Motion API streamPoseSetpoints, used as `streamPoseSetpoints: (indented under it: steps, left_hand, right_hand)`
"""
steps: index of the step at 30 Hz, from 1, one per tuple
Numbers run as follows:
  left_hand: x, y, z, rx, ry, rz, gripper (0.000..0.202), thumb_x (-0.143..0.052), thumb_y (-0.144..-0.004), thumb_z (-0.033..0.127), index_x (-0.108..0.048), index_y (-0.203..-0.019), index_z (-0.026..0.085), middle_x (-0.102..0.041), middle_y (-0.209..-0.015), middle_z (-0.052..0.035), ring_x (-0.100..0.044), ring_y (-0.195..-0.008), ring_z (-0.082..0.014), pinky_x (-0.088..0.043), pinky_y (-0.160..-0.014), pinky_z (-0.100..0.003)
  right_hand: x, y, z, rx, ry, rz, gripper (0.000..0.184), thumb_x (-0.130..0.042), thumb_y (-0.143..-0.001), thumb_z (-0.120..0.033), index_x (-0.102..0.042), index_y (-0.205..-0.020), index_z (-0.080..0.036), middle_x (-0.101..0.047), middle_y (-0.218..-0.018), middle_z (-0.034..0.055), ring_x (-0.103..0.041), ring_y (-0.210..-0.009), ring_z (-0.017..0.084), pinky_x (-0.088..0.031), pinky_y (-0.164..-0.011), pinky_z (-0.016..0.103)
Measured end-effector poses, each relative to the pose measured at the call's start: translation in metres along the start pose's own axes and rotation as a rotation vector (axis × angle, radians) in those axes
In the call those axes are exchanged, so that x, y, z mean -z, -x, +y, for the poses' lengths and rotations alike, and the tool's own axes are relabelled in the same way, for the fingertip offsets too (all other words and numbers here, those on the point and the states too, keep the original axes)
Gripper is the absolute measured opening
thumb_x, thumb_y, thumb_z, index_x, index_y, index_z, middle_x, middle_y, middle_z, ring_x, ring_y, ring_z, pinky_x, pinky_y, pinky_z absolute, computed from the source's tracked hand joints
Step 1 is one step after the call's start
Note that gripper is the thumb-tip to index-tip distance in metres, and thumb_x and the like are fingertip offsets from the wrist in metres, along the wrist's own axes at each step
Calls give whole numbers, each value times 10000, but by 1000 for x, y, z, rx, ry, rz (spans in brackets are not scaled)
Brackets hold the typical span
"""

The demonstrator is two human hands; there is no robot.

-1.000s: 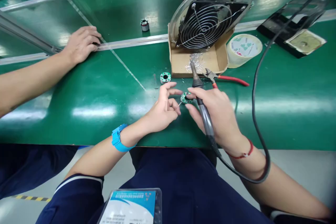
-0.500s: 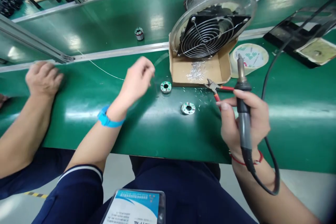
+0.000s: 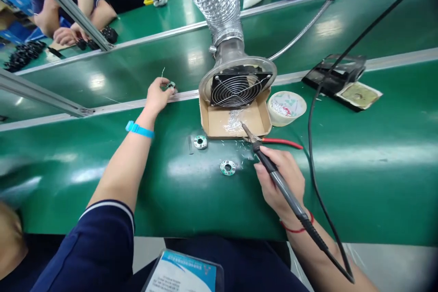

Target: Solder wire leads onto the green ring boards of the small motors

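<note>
My left hand point(image 3: 158, 96) reaches to the metal ledge at the back, thumb and fingers closed round a small round motor part with a green circuit board point(image 3: 171, 86). A thin wire end point(image 3: 163, 71) sticks up by those fingers. My right hand point(image 3: 282, 178) grips a soldering iron point(image 3: 282, 182), its tip pointing at the front of the cardboard box point(image 3: 212, 123). Behind the iron lie red-handled cutting pliers point(image 3: 282, 142), partly hidden. Two ring-shaped circuit boards, one by the box point(image 3: 200, 142) and one nearer me point(image 3: 227, 168), rest on the green table.
A fume extractor fan point(image 3: 236, 90) with a silver duct point(image 3: 219, 4) stands in the box. To its right are a roll of tape point(image 3: 286, 106) and a black soldering stand point(image 3: 333, 75). The iron's cable point(image 3: 311, 146) loops at right. Cut wire bits litter the table. Co-workers sit beyond.
My left hand has moved back to the ledge and closed on the motor part there. The iron has tilted down toward the box. The neighbour's hand has left the table, and the view has shifted.
</note>
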State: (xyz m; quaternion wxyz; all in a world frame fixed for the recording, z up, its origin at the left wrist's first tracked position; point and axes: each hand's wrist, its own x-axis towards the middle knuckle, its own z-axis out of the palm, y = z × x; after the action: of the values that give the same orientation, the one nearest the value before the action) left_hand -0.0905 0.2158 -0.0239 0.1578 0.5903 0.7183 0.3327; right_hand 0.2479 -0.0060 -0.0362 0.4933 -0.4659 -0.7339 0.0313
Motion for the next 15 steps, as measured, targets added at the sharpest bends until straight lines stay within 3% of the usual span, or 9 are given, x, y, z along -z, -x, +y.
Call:
streamPoseSetpoints:
  steps: [2, 3, 5, 8, 10, 13, 15]
  left_hand:
    - [3, 39, 5, -79, 28, -114, 316, -717, -778, 180, -635, -1084, 183, -682, -1064, -36, -578, -785, -124, -487, -743, -275]
    - [4, 60, 7, -154, 36, -229, 341, -724, -777, 200, -634, -1106, 185, -673, -1056, -40, -540, -730, -115, -467, -691, -266]
    - [7, 98, 11, -192, 33, -334, 384, -755, -748, 210, -645, -1115, 195, -662, -997, -27, -487, -662, -97, -445, -649, -250]
    - [13, 139, 16, -189, 151, -369, 475, -734, -781, 263, -588, -1232, 224, -641, -1134, -55, -505, -650, -82, -456, -618, -241]
    - [19, 157, 19, -154, 310, -351, 390, -667, -861, 337, -561, -1222, 233, -640, -1172, -74, -534, -650, -84, -454, -567, -229]
    - [26, 182, 28, -75, 439, -337, 183, -541, -963, 383, -600, -1008, 215, -680, -900, -40, -534, -587, -86, -426, -502, -212]
    - [29, 200, 36, -98, 403, -430, 188, -522, -977, 347, -635, -927, 206, -662, -739, -4, -534, -549, -84, -425, -508, -210]
  right_hand:
    - [1, -1, 0, -7, -17, -11, 367, -649, -911, -213, -598, -1275, -224, -735, -1032, 67, -683, -874, 165, -586, -758, 299]
    - [0, 0, 0, -13, -24, -19, 374, -656, -904, -208, -599, -1273, -227, -732, -1027, 64, -681, -873, 164, -585, -760, 301]
    - [0, 0, 1, -28, -41, -36, 397, -676, -886, -195, -603, -1275, -231, -726, -1018, 57, -675, -875, 162, -583, -773, 306]
    - [0, 3, 1, -92, -103, -34, 437, -716, -843, -178, -622, -1264, -250, -715, -1034, 42, -667, -907, 160, -580, -798, 313]
    - [2, 6, 0, -186, -174, 13, 434, -736, -819, -185, -648, -1236, -270, -708, -1037, 30, -670, -907, 159, -575, -772, 313]
    - [11, 13, -4, -336, -275, 95, 386, -769, -780, -193, -698, -1152, -268, -713, -1013, 28, -694, -850, 161, -575, -720, 316]
    - [19, 19, -6, -394, -313, 89, 351, -778, -768, -194, -720, -1109, -252, -726, -982, 34, -705, -774, 159, -578, -680, 316]
